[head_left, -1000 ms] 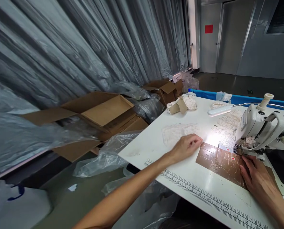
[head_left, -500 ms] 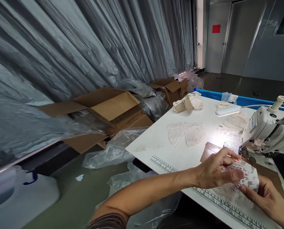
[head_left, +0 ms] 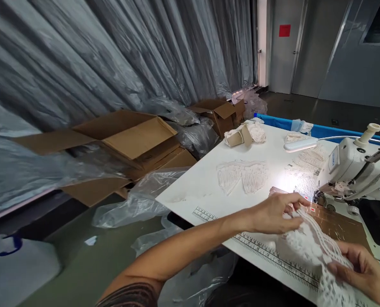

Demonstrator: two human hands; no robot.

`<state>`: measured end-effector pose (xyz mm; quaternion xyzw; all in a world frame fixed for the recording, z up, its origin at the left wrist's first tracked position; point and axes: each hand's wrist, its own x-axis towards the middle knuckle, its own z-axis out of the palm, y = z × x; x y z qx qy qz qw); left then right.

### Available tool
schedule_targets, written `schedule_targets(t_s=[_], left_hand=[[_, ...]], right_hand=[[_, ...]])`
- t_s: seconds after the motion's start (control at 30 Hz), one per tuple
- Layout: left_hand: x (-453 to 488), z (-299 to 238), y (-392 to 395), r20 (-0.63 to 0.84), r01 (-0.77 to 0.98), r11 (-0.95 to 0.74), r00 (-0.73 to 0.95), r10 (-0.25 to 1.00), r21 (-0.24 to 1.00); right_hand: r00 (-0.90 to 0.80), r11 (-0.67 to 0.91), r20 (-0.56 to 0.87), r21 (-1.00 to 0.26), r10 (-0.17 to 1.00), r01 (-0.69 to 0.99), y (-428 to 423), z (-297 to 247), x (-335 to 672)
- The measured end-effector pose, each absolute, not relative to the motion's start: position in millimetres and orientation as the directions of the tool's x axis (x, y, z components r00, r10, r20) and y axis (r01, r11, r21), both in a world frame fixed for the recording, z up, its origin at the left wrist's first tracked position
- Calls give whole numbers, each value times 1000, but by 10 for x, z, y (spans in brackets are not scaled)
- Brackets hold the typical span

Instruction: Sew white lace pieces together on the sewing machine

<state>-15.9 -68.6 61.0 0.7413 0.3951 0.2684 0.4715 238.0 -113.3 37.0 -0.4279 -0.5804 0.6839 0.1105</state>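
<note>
My left hand (head_left: pixel 277 212) pinches the upper edge of a white lace piece (head_left: pixel 308 247) just above the near edge of the white sewing table (head_left: pixel 202 187). My right hand (head_left: pixel 361 266) grips the same lace at its lower right, fingers curled. The lace stretches between both hands over the printed ruler (head_left: pixel 263 251) and a brown template sheet (head_left: pixel 337 221). The white sewing machine (head_left: pixel 358 168) stands right of the hands, its lamp lighting the table.
Two flat lace pieces (head_left: pixel 241 175) lie mid-table, more lace (head_left: pixel 308 164) by the machine, and a lace bundle with card (head_left: pixel 244 134) at the far edge. Open cardboard boxes (head_left: pixel 135 140) and plastic bags (head_left: pixel 139 204) crowd the floor at left, before a plastic curtain.
Both hands left the brown sheet at the needle, picked up a lace piece and drew it toward me, now spreading it wider. The two flat lace pieces became uncovered.
</note>
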Motion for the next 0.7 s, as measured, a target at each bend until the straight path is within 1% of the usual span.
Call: schedule_targets(t_s=[0.07, 0.1, 0.13, 0.2, 0.23, 0.3, 0.37, 0.4, 0.47, 0.53, 0.57, 0.63, 0.7], left_hand=[[-228, 589, -613, 52, 412, -290, 501, 864, 864], [-255, 564, -572, 63, 454, -320, 496, 866, 832], [-278, 532, -528, 79, 499, -357, 495, 865, 789], [-309, 452, -437, 97, 593, -446, 526, 845, 670], [-317, 410, -393, 116, 634, -497, 544, 831, 593], [-315, 334, -319, 186, 671, -605, 590, 786, 429], [-289, 276, -266, 282, 630, -709, 651, 705, 316], [-266, 252, -247, 320, 581, -761, 690, 649, 290], [-211, 211, -225, 360, 451, -850, 772, 524, 272], [-158, 175, -216, 347, 335, -904, 842, 413, 264], [-138, 159, -216, 331, 302, -918, 865, 378, 258], [-121, 135, -220, 302, 284, -926, 886, 352, 247], [-132, 126, -230, 292, 295, -922, 885, 362, 250]], right_hand=[[-516, -242, -422, -893, 745, 381, -984, 426, 2407], [-476, -185, -375, -898, 796, 398, -910, 432, 2412], [-422, -123, -330, -887, 845, 446, -840, 425, 2413], [-249, -52, -231, -823, 940, 566, -720, 389, 2403], [-179, -35, -192, -770, 965, 637, -674, 371, 2394], [-39, -84, -181, -620, 983, 780, -615, 357, 2370], [15, -122, -198, -538, 980, 834, -599, 372, 2350], [25, -127, -198, -522, 980, 844, -603, 385, 2349], [26, -108, -163, -520, 986, 847, -626, 405, 2374], [23, -81, -113, -539, 993, 838, -659, 404, 2433], [18, -71, -99, -564, 995, 823, -677, 396, 2467], [8, -72, -102, -653, 995, 754, -713, 371, 2515], [-4, -117, -154, -768, 988, 630, -745, 345, 2499]])
